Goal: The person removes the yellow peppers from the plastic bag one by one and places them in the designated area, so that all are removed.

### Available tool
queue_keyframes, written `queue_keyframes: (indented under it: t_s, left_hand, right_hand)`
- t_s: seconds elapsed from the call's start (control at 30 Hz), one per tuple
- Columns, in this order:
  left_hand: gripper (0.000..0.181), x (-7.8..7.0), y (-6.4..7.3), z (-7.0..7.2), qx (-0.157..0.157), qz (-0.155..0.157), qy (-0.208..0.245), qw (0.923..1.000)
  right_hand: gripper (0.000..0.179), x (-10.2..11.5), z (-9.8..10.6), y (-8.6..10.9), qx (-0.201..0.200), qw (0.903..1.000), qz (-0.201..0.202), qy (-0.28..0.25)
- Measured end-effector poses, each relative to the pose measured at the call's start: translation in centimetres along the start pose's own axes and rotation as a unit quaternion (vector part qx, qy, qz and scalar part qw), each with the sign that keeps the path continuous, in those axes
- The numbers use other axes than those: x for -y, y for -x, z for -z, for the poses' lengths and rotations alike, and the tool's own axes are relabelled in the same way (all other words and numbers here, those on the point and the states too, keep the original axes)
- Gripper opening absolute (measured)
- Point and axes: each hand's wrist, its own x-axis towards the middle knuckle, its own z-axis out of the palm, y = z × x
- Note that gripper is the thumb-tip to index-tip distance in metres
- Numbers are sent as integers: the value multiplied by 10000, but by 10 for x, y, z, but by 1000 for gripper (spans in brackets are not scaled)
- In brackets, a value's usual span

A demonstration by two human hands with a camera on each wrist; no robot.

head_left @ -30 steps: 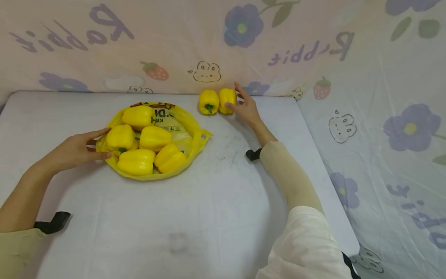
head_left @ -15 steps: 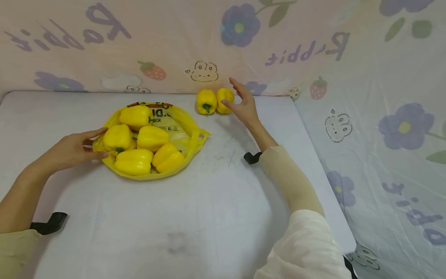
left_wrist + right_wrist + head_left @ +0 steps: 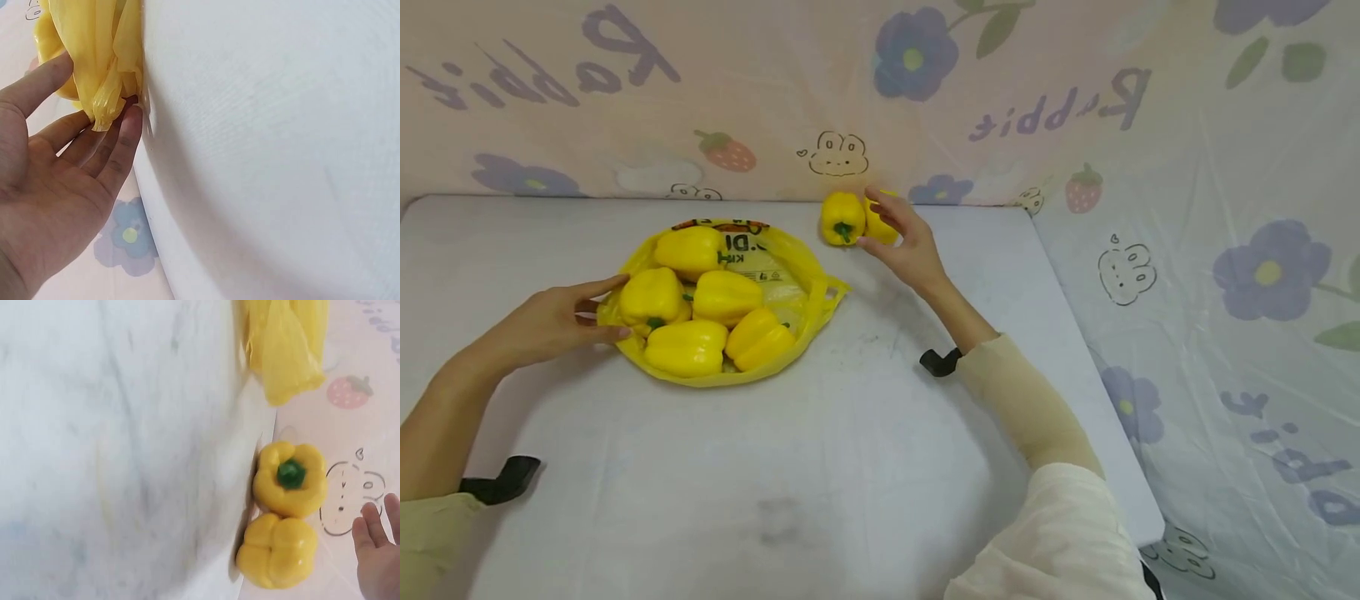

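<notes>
Left hand, fingers spread, touches without gripping a yellow plastic bag of five bell peppers | Right hand, fingers parted, holds nothing before two loose peppers, far edge of bench | Risk: a careless nudge could roll the pair; a tug, spill the bag

white table | flower-and-rabbit-print backdrop, probably cloth | diffuse light

Bag, two peppers on table
</notes>
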Motion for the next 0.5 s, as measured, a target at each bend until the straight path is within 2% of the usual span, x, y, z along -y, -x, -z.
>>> queue_keyframes:
  t_s: [0.1, 0.2, 0.33, 0.5]
  left_hand:
    - [93, 1, 1, -1, 19, -6, 31, 10000]
    - [92, 0, 1, -1, 6, -19, 52, 10000]
    - [92, 0, 0, -1, -19, -35, 34, 10000]
    - [93, 2, -1, 1, 10, -18, -23, 10000]
  right_hand:
    - [60, 5, -5, 4, 180, 9998, 39, -98]
    - [61, -6, -11, 7, 325, 9993, 91, -163]
    - [62, -7, -17, 11, 545, 9978, 192, -338]
    - [60, 14, -26, 14, 873, 9940, 250, -607]
